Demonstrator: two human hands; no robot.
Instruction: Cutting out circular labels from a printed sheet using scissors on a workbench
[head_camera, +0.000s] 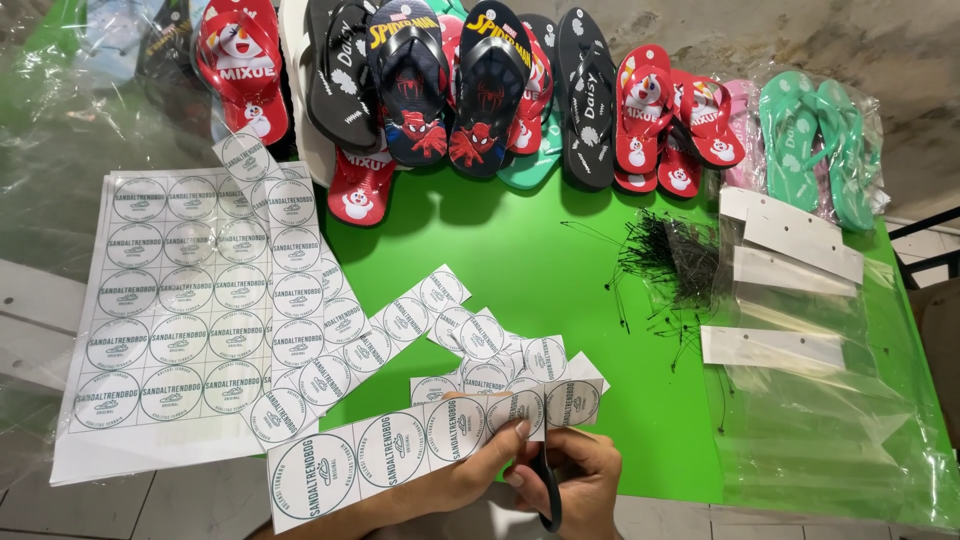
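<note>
At the green desk (560, 290), the left hand (470, 465) pinches a strip of round labels (400, 450) while right-hand fingers (585, 480) close on black scissors (549, 495); cutting is under way, and the next snip wants the blades set between circles.

You see a bright green table (560, 300) stretching away above the grip, a rough grey concrete wall (800, 35) behind, pale floor tiles (20, 300) at left.

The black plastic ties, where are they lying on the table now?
In the head view the black plastic ties lie in a loose heap right of centre on the green table, below the row of sandals and left of the clear bags.
</note>
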